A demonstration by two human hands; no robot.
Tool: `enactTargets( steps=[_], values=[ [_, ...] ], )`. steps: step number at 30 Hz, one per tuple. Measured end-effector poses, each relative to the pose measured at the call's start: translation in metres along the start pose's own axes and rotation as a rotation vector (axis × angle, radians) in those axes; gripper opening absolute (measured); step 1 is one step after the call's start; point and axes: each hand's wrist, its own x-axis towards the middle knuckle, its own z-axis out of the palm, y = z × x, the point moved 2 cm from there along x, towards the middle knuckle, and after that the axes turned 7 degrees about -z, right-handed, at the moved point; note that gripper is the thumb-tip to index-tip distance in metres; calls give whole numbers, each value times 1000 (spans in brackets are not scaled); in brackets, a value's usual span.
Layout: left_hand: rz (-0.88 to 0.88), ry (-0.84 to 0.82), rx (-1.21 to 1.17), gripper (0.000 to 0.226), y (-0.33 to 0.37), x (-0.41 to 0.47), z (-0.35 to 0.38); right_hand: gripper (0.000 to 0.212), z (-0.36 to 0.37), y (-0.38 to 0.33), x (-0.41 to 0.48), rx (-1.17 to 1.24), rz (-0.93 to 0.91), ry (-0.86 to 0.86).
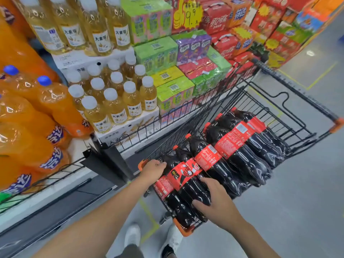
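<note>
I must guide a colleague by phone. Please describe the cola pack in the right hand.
In the black wire cart beside the yellow bottles lie packs of cola bottles. The cola pack is nearest the person, its base in the right hand, the left hand by its necks. Only its label shows a black graphic.

I'm looking at a supermarket aisle. Large orange soda bottles (55, 108) and pale yellow tea bottles with white caps (115, 103) fill the shelving. Shrink-wrapped green drink cartons (156, 54) and red gift boxes (217, 19) are stacked around a yellow starburst price sign (189, 13). A black wire shopping cart (297, 93) carries dark cola bottles with red labels (242, 157).
</note>
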Motion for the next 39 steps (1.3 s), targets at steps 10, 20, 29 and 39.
enactTargets(
  steps=[10,20,29,39],
  values=[
    [-257,22,-182,71,9,56,29,99,34,46,34,-59,96,-140],
    [-452,-86,-549,97,11,108,51,119,56,54,64,-173,260,-200],
    [-477,11,-809,51,31,94,53,139,65,56,75,-181,371,-212],
    [-354,-205,-716,50,72,49,43,123,51,50,57,8,346,-50]
  ],
)
